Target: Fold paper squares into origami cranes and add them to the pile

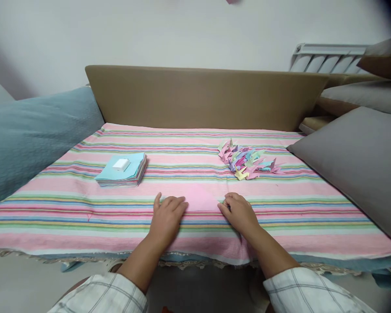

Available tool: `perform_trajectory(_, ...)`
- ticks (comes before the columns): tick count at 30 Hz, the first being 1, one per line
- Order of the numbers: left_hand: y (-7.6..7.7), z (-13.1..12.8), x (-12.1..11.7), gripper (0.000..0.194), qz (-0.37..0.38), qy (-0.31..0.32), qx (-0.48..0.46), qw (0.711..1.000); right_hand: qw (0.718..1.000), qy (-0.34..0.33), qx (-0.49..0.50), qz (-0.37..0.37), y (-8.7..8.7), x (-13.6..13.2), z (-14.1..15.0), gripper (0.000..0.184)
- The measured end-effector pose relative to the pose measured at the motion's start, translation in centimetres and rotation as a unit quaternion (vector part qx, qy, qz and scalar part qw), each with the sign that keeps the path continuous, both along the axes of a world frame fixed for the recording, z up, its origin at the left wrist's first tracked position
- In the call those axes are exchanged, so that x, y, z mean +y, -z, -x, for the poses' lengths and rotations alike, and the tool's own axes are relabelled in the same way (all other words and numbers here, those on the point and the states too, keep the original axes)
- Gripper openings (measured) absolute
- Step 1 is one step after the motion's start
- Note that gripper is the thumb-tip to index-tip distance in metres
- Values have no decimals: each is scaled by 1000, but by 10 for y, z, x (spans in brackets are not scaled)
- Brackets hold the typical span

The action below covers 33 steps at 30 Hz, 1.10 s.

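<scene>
A pink sheet of folding paper [202, 201], folded to a roughly triangular shape, lies on the striped cloth between my two hands. At its left corner is my left hand [168, 214], closed on the paper's edge with the little finger sticking out. My right hand [240, 211] pinches the right corner between thumb and index finger. Beyond it lies a heap of folded paper cranes [244, 161] in pink, purple, yellow, green and blue. To the left stands a stack of coloured paper [122, 170], light blue on top, with a small white block [121, 164] resting on it.
The striped cloth [182, 161] covers a bed or sofa seat, its front edge near my forearms. A brown backrest [202, 98] rises behind. Grey cushions [355, 161] lie at the right and a blue-covered armrest [42, 134] at the left. A white radiator [329, 57] is on the wall.
</scene>
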<state>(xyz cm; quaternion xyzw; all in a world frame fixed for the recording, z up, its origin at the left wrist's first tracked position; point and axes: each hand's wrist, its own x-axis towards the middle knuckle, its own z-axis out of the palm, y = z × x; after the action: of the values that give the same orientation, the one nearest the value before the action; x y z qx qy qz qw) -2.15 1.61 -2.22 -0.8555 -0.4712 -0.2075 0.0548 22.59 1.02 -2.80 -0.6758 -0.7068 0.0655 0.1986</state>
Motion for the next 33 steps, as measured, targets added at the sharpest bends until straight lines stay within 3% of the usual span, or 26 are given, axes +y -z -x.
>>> perform_trajectory(3,8,-11,-6,34,10,91,7,996,1000,-1,-2,-5,1,0,0,23)
perform_trajectory(6,13,-20,-14,30,13,118,7,993,1000,-4,1,-5,1,0,-1,23)
perform_trajectory(11,15,-24,-20,29,16,129,7,992,1000,-14,6,-15,1,2,-3,21)
perform_trajectory(15,16,-22,-21,31,20,135,16,991,998,-28,17,-44,1,0,-1,10)
perform_trajectory(21,15,-23,-22,32,31,130,24,991,985,-139,-5,-106,1,-16,22,24)
perform_trajectory(26,13,-22,-25,36,42,124,30,991,971,-215,-25,-96,6,-24,36,35)
perform_trajectory(33,15,-22,-35,40,54,89,42,994,974,-216,-4,-65,0,-23,32,35)
